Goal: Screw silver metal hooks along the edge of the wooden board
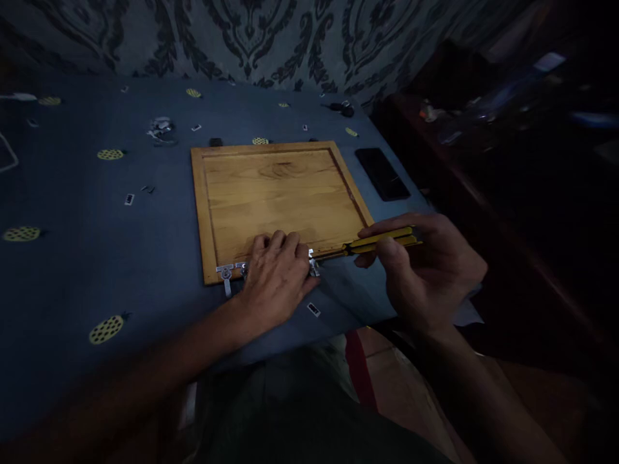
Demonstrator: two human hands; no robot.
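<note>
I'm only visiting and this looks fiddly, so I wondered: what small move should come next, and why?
Probably a slight turn of the screwdriver in the right hand, with the left hand bracing the board. The tool's tip appears to meet the metal fitting beside the left fingers, though the dim light leaves that contact unsure.

Left hand (278,277): bare, knuckles rounded
Right hand (425,270): bare, thumb broad-tipped
Forearms (164,361): bare on both sides – slim at the wrists
Clothing (290,412): dark, faintly greenish cloth over the lap – its details lost in shadow
</note>
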